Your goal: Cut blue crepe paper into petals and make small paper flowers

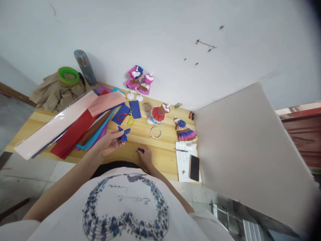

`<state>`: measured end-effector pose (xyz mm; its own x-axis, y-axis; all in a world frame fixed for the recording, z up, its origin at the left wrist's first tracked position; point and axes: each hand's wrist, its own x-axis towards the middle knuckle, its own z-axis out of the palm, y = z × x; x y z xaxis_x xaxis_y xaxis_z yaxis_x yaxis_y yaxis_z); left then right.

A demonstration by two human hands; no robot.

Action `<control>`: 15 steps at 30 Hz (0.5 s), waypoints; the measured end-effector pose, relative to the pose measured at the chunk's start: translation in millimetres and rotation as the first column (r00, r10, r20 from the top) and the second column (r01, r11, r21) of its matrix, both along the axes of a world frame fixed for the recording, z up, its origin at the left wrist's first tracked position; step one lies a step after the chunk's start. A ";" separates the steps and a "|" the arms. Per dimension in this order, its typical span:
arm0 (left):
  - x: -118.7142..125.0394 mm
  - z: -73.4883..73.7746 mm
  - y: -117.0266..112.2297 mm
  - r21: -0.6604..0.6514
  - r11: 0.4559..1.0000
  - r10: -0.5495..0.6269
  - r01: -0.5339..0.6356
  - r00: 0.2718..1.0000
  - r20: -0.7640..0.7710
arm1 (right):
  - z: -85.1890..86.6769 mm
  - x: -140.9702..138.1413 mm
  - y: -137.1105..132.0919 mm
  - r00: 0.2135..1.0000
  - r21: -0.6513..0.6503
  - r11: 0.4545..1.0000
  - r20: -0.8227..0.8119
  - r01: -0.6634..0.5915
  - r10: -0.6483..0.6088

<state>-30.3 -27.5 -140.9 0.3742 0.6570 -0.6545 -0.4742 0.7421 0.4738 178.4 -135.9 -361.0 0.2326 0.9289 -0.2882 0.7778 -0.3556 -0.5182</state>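
The left hand point(108, 142) has its fingers closed in a pinch on a crinkled blue paper piece point(123, 135), gathered at the middle and flaring like a bow, held just above the pale wooden tabletop point(163, 157), near its middle. The right hand point(145, 155) lies curled on the near edge, its fingertips at a tiny dark-blue scrap point(140, 150); whether it grips the scrap cannot be told. Farther off lie red-and-yellow-handled scissors point(126, 117) on flat blue squares, and to the right a thin tape ring point(155, 132).
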 end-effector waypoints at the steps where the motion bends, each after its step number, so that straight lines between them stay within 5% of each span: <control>1: -0.8 -0.2 -0.5 0.007 1.000 0.002 -0.002 1.000 -0.007 | 0.4 -4.7 1.1 1.000 -0.017 0.999 -0.001 -0.031 0.031; 9: -2.1 -6.2 -1.2 0.011 1.000 -0.012 0.012 1.000 -0.021 | 6.8 -22.8 21.3 0.966 -0.212 0.946 0.027 -0.244 0.256; 15: -2.4 -5.2 2.7 0.017 0.999 -0.038 0.038 0.999 -0.021 | 9.2 -19.6 43.7 0.977 -0.241 0.962 0.140 -0.125 0.162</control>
<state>-32.8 -24.8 -146.2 0.3853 0.6539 -0.6511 -0.4358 0.7509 0.4962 158.9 -92.2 -351.8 0.1609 0.8686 -0.4686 0.8943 -0.3292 -0.3032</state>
